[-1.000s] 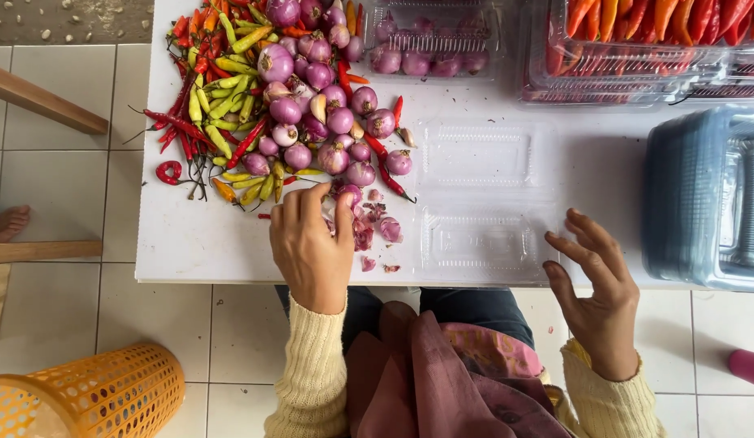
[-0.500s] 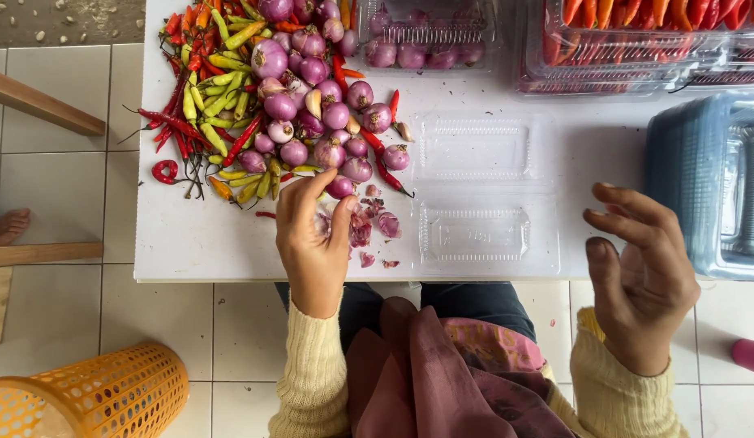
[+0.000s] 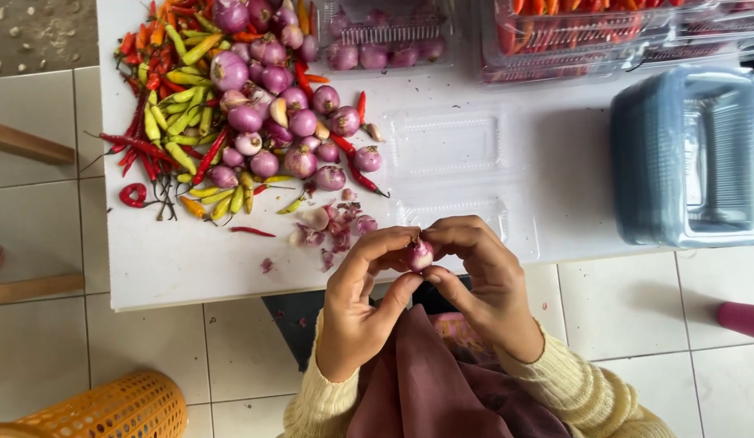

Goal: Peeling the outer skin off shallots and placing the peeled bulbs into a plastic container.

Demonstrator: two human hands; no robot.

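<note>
Both my hands meet at the near edge of the white table point(image 3: 190, 268), and between their fingertips is one small purple shallot point(image 3: 418, 255). My left hand point(image 3: 362, 307) pinches it from the left, my right hand point(image 3: 489, 282) from the right. Just beyond the hands lie loose purple shallot skins point(image 3: 332, 231). Farther back on the left is a heap of purple shallots point(image 3: 273, 105) mixed with red, green and yellow chillies point(image 3: 170, 122). An open, empty clear plastic clamshell box point(image 3: 458, 174) lies flat behind my right hand.
A stack of bluish clear plastic boxes point(image 3: 689, 158) stands at the table's right end. Clear boxes with shallots point(image 3: 385, 40) and with red and orange chillies point(image 3: 588, 32) sit along the far edge. An orange basket point(image 3: 109, 410) is on the tiled floor at bottom left.
My left hand has drawn back from the heap with a shallot. My right hand has come in from the right, off the table edge, and now grips the same shallot.
</note>
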